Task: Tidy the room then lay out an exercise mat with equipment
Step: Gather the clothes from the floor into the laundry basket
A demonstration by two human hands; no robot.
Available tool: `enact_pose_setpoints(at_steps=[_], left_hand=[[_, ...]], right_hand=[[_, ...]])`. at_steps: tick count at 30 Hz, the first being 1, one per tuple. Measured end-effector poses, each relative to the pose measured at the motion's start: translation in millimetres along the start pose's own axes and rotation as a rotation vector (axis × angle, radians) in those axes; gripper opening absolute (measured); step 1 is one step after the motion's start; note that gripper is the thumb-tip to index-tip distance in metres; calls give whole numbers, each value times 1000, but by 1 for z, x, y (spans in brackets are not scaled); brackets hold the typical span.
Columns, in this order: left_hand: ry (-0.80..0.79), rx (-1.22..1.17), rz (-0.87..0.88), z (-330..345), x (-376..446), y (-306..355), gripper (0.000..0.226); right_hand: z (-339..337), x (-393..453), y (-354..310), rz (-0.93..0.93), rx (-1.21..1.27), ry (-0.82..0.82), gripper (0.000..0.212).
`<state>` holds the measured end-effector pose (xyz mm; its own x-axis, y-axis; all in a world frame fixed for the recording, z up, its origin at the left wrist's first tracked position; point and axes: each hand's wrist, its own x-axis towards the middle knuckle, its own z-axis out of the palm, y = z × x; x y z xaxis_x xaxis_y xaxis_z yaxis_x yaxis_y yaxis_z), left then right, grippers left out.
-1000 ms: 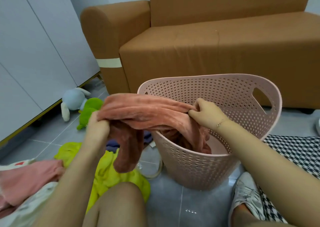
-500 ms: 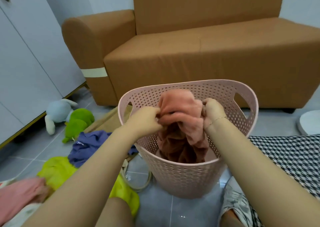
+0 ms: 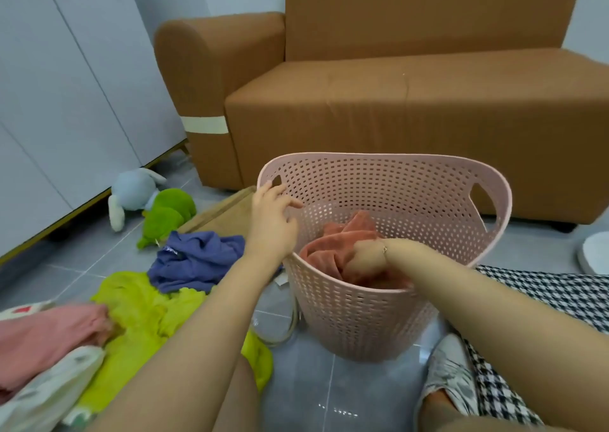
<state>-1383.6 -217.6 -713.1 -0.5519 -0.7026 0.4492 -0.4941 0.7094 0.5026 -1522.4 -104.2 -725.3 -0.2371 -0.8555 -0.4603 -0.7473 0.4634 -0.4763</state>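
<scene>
Head view: the right hand presses the rust towel down inside the pink basket, fingers curled on it; the left hand hovers spread at the rim. Tidying step; next, probably the blue garment just left of it needs picking up.

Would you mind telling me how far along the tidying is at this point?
Early days. Done: the salmon towel is inside the pink basket. In hand: the right hand presses it down, while the left hand is open at the rim. Left: the purple garment, yellow-green cloth, pink cloth and two plush toys on the floor. No mat shows.
</scene>
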Motion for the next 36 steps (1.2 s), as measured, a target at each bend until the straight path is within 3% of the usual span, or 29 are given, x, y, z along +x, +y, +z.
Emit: enact_pose_setpoints(at_steps=[1,3,5,7,9,11,14,17,20,22,24,26,28,30,32,36], left_hand=[[-26,-23,8,-1,3,0,28],[-35,-142,18,-8,7,-3,23],[-7,-387,-80,-25,1,-6,24],[36,-659,-191,-44,-11,-14,24],[51,-758,-318,-59,-26,-39,29],[-31,-694,-455,-70,-41,-76,24],[-235,-363,-644,-77,-69,-146,15],[-334,-189,-750,-70,-92,-194,21],[-373,-76,-790,-59,-110,-223,51],[-496,87,-823,-47,-122,-238,82],[-631,236,-843,-32,-134,-248,99],[-616,319,-819,-21,-144,-258,87],[-492,304,-766,-17,-146,-265,60],[-428,232,-742,-22,-142,-270,53],[-374,133,-742,-36,-132,-273,47],[-209,93,-595,-87,-103,-261,8]], right_hand=[[-4,-3,-2,-4,66,10,31],[-21,-9,-13,-4,196,198,24],[-37,-22,-37,-7,250,322,24],[-47,-36,-70,-93,313,336,23],[-49,-41,-107,-172,391,322,22],[-39,-38,-139,-210,483,202,18],[-5,-6,-175,-116,479,-146,21],[31,35,-189,-16,377,-248,26],[59,69,-197,22,391,-187,25],[70,81,-197,31,345,-189,27],[76,84,-193,33,295,-225,28],[77,85,-189,26,295,-252,24],[76,85,-184,3,314,-272,18],[76,85,-181,-25,315,-285,17],[75,89,-178,-38,308,-285,17],[67,95,-176,13,375,-247,19]])
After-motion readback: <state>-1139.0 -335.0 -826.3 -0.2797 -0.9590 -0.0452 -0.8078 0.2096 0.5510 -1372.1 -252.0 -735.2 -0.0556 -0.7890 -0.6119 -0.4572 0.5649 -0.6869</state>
